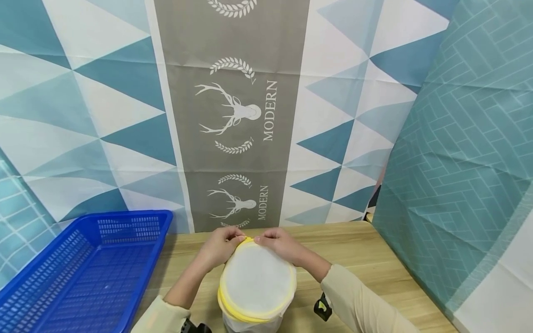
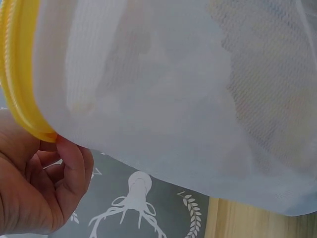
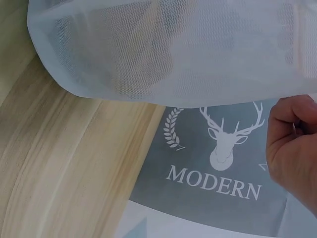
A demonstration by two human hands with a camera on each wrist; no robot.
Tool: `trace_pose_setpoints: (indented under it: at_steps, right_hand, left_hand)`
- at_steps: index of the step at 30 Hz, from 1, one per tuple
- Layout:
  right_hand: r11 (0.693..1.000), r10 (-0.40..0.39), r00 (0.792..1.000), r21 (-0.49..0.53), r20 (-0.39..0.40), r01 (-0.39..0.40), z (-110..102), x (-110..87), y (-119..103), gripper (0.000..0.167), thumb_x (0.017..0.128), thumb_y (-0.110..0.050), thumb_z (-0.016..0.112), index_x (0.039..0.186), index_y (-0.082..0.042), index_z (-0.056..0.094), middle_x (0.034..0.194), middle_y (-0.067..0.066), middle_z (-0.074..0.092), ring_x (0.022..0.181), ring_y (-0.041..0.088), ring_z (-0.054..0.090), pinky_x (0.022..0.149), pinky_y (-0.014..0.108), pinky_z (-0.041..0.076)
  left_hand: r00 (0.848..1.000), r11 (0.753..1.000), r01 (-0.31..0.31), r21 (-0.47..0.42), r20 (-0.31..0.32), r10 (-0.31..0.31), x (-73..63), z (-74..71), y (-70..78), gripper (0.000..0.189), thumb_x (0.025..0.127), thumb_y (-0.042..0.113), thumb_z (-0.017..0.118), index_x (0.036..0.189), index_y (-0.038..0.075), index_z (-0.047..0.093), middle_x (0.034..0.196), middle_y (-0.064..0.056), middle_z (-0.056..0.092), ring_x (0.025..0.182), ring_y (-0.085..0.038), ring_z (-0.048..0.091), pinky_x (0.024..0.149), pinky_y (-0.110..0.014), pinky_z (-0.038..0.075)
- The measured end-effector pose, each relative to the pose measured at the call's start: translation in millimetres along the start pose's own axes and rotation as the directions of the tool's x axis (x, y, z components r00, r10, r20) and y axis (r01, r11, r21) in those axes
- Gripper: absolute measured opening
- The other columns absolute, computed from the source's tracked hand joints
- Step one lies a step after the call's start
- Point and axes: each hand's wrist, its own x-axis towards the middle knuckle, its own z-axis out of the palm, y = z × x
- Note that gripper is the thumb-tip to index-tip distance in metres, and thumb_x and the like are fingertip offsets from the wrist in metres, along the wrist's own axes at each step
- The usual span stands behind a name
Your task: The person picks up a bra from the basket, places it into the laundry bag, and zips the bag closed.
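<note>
A white mesh laundry bag (image 1: pixel 258 277) with a round top stands on the table in front of me, and a yellow zipper (image 1: pixel 241 316) runs round the top's edge. At the far side of that edge, my left hand (image 1: pixel 220 247) pinches the zipper band between thumb and fingers. Close beside it, my right hand (image 1: pixel 285 245) pinches the same rim. The left wrist view shows the yellow zipper (image 2: pixel 17 94) curving down to the left fingertips. In the right wrist view the mesh side (image 3: pixel 148 54) hangs above the tabletop, with darker patches showing through it.
A blue plastic basket (image 1: pixel 164 240) with slotted walls stands at the left. The wooden table (image 1: pixel 341 245) ends at a patterned cloth backdrop (image 1: pixel 233 152) behind the hands. A teal cloth (image 1: pixel 458 185) hangs along the right side.
</note>
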Motion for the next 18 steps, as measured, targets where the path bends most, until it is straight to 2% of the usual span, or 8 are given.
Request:
trace_pose_setpoints:
  at_steps: [3, 8, 14, 18]
  right_hand:
    - [1.0, 0.007, 1.0, -0.003, -0.002, -0.007, -0.8, -1.3, -1.1, 0.032, 0.095, -0.025, 0.052, 0.094, 0.005, 0.065, 0.073, -0.001, 0.06, 0.05, 0.006, 0.056, 0.047, 0.022, 0.048]
    - [0.998, 0.007, 1.0, -0.068, -0.018, -0.008, -1.8, 1.7, -4.8, 0.029, 0.094, -0.021, 0.052, 0.084, 0.004, 0.063, 0.07, -0.002, 0.058, 0.05, 0.006, 0.053, 0.048, 0.022, 0.046]
    - [0.993, -0.004, 0.999, -0.122, 0.032, 0.008, -2.3, 4.0, -9.0, 0.029, 0.095, -0.025, 0.052, 0.097, -0.001, 0.068, 0.081, 0.0, 0.063, 0.06, 0.006, 0.057, 0.055, 0.023, 0.05]
    - [0.994, 0.009, 0.999, -0.113, 0.041, -0.004, -1.1, 3.1, -9.0, 0.03, 0.094, -0.027, 0.055, 0.096, -0.001, 0.069, 0.076, -0.001, 0.064, 0.058, 0.006, 0.057, 0.054, 0.023, 0.049]
  left_hand:
    - [1.0, 1.0, 0.005, 0.009, 0.007, -0.005, -0.3, 0.9, 0.7, 0.011, 0.091, 0.013, 0.059, 0.085, 0.01, 0.068, 0.078, -0.002, 0.063, 0.067, -0.012, 0.053, 0.058, -0.027, 0.045]
    - [1.0, 1.0, -0.004, 0.025, 0.012, 0.004, 0.0, 2.2, 1.7, 0.01, 0.091, 0.012, 0.059, 0.086, 0.011, 0.068, 0.078, -0.001, 0.063, 0.068, -0.012, 0.053, 0.059, -0.026, 0.044]
    - [1.0, 0.999, -0.007, 0.034, 0.009, 0.007, 1.1, 4.2, 2.1, 0.01, 0.091, 0.012, 0.059, 0.086, 0.011, 0.067, 0.077, -0.001, 0.062, 0.067, -0.012, 0.052, 0.059, -0.027, 0.043]
    - [1.0, 0.999, -0.002, 0.039, 0.007, 0.002, 1.0, 5.4, 1.3, 0.01, 0.091, 0.012, 0.059, 0.086, 0.01, 0.067, 0.078, -0.001, 0.062, 0.069, -0.012, 0.052, 0.06, -0.027, 0.043]
